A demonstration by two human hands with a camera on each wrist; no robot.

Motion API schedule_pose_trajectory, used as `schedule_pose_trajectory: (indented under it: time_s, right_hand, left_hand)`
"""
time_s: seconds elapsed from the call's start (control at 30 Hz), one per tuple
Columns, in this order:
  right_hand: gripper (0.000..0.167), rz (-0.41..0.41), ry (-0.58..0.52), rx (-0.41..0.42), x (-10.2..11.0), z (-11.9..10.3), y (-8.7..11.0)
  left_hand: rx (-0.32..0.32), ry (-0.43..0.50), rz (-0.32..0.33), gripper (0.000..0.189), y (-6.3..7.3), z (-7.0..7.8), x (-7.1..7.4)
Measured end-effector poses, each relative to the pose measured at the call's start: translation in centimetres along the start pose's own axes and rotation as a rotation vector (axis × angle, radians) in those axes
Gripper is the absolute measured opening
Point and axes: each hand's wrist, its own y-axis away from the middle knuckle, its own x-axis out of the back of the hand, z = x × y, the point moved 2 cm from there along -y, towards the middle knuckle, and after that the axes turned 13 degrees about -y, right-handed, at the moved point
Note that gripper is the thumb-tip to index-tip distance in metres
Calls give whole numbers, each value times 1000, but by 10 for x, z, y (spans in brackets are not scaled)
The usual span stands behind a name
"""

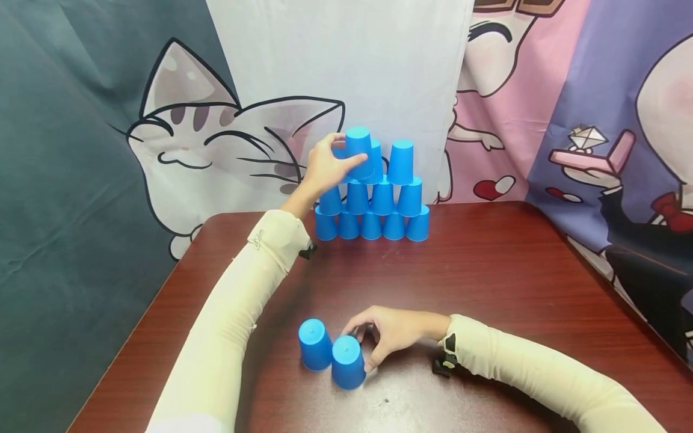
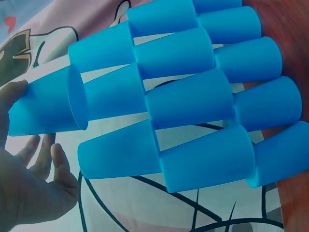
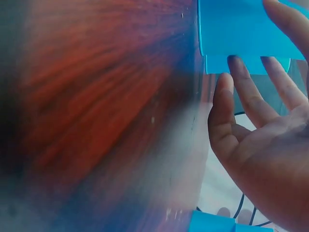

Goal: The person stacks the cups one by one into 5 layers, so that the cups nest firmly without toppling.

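High over the stack, my left hand [image 1: 328, 163] holds an upside-down blue cup [image 1: 357, 144], thumb on one side and fingers on the other. In the left wrist view this held cup [image 2: 48, 104] is just above the stack's third row, its rim close to the cups there. The stack of blue cups [image 1: 370, 225] has several in each of its two lower rows and three in the upper row. Near the front, my right hand [image 1: 397, 331] has thumb and fingers around an upside-down cup [image 1: 348, 364] on the table. Another upside-down cup [image 1: 314, 346] stands close beside it, to the left.
The reddish-brown wooden table [image 1: 487, 270] carries the stack near its back edge. Behind it hangs a cloth backdrop [image 1: 400, 54] with cartoon cats and figures. My left forearm [image 1: 233, 319] reaches across the table's left side.
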Motion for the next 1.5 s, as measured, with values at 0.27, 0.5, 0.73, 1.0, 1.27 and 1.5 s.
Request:
schedule_pose_trajectory:
  time_s: [0.27, 0.5, 0.73, 1.0, 1.27, 1.5]
  right_hand:
    - [56, -21, 0, 11, -3, -4, -4]
    - [54, 3, 2, 6, 2, -5, 1]
    - [52, 39, 28, 1, 13, -10, 9]
    - [50, 182, 38, 39, 36, -26, 23]
    - [51, 346, 7, 117, 54, -36, 38]
    - [54, 524, 9, 134, 63, -44, 51]
  left_hand:
    - [50, -27, 22, 67, -16, 4, 5]
    - [58, 10, 69, 66, -26, 7, 10]
    - [58, 45, 123, 62, -33, 4, 14]
    - [78, 28, 119, 62, -41, 3, 15]
    - [144, -51, 69, 64, -48, 7, 14]
    - [164, -69, 61, 63, -54, 5, 10]
